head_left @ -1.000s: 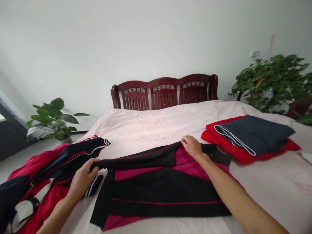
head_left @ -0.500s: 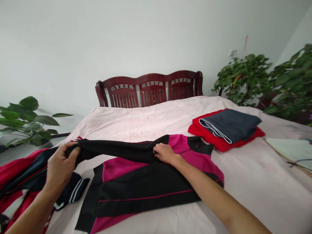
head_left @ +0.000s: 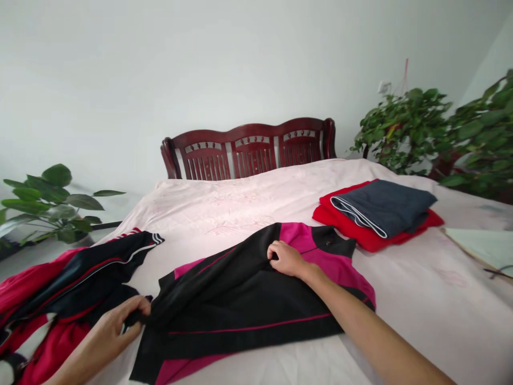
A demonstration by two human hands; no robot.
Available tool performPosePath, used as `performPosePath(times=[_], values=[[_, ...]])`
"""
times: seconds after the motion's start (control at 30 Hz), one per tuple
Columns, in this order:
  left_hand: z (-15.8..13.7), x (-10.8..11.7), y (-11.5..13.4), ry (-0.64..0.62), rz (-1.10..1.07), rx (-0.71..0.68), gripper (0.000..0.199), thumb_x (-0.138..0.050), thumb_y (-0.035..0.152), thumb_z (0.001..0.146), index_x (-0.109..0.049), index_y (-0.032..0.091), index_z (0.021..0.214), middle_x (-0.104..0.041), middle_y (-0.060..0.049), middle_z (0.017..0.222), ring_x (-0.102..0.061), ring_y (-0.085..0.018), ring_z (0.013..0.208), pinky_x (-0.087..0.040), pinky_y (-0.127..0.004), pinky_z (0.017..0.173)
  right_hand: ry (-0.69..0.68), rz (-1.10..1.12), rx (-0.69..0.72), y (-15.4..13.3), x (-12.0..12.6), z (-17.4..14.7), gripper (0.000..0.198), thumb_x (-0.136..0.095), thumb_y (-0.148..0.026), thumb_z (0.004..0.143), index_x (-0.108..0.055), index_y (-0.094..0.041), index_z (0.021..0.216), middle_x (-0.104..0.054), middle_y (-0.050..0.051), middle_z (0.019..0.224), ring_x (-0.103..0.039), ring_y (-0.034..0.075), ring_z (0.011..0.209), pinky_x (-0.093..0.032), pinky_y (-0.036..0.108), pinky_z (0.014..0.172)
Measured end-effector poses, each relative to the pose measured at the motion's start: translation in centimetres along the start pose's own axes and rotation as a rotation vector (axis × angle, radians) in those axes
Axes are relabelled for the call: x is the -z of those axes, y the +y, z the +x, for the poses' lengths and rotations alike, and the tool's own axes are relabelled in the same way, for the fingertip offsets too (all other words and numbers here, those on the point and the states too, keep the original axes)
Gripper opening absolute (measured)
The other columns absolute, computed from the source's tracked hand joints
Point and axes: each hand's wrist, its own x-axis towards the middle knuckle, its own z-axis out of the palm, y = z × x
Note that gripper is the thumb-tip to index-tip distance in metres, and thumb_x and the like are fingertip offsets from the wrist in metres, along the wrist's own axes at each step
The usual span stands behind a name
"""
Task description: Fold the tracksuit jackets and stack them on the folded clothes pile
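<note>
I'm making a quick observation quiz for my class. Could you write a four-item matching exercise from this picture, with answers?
1. Left hand
2. Right hand
3. Folded navy garment
4. Headboard

A. Dark reddish-brown
B. On the black-and-magenta top, towards its collar
C. On top of red folded cloth
D. At the cuff end of a black sleeve

Pairs: 1-D, 2-B, 3-C, 4-A

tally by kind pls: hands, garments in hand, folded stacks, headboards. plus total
Hands: 2 (left hand, right hand)
Garments in hand: 1 (black-and-magenta top)
Folded stacks: 1 (blue-grey and red stack)
Headboards: 1 (dark red wooden headboard)
Total: 5
</note>
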Motion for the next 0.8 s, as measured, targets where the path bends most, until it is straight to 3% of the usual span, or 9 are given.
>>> performPosePath(times=[0.13,0.3,0.43,0.5,0.63,0.8], values=[[-0.5,0.0,-1.1,-0.166,-0.100,0.087,0.029,-0.061,0.050,0.075,-0.069,0.023,0.083,-0.070,-0.003,0.082,-0.064,-0.023,0.082,-0.051,-0.028,0.076,-0.038,0.035,-0.034,0.8,0.6,0.1,0.018,-0.056,-0.007,0.072,-0.065,-0.021,0.080,-0.066,0.001,0.089,-0.059,0.016,0.089,-0.041,0.024,0.075],[2.3,-0.3,-0.6,-0.044,-0.070,0.169,0.044,-0.053,0.060,0.079,-0.072,0.025,0.098,-0.072,-0.004,0.086,-0.066,-0.023,0.079,-0.051,-0.031,0.073,-0.063,0.023,-0.189,0.3,0.7,2.0,0.026,-0.060,-0.026,0.085,-0.065,-0.021,0.110,-0.071,0.004,0.099,-0.064,0.017,0.086,-0.043,0.025,0.069],[3.7,-2.4,0.8,-0.088,0.121,0.104,0.024,-0.057,0.044,0.075,-0.068,0.024,0.083,-0.070,-0.002,0.082,-0.065,-0.022,0.079,-0.046,-0.030,0.073,-0.110,-0.024,-0.311,-0.3,0.8,3.5,0.017,-0.067,-0.036,0.082,-0.071,-0.021,0.089,-0.073,0.007,0.096,-0.066,0.023,0.093,-0.044,0.028,0.072],[3.8,-3.1,1.5,-0.131,0.187,0.102,0.017,-0.052,0.038,0.077,-0.060,0.024,0.073,-0.066,-0.001,0.074,-0.063,-0.020,0.074,-0.043,-0.029,0.069,-0.143,-0.019,-0.397,-0.2,1.0,4.4,0.027,-0.059,-0.042,0.088,-0.070,-0.020,0.079,-0.074,0.009,0.086,-0.068,0.023,0.087,-0.046,0.028,0.070],[3.6,-3.0,1.9,-0.117,0.190,0.007,0.016,-0.049,0.036,0.081,-0.051,0.024,0.071,-0.062,0.000,0.075,-0.059,-0.019,0.074,-0.042,-0.028,0.070,-0.240,0.046,-0.548,0.2,1.1,6.2,0.049,-0.041,-0.047,0.097,-0.070,-0.015,0.073,-0.071,0.010,0.064,-0.068,0.018,0.059,-0.050,0.027,0.060],[3.6,-1.9,1.9,-0.012,0.177,0.013,0.019,-0.043,0.040,0.088,-0.046,0.025,0.076,-0.055,0.004,0.069,-0.054,-0.016,0.065,-0.040,-0.026,0.065,-0.264,0.022,-0.619,0.2,0.5,7.6,0.016,-0.066,-0.024,0.080,-0.070,-0.016,0.067,-0.068,0.008,0.056,-0.070,0.021,0.061,-0.053,0.029,0.065]])
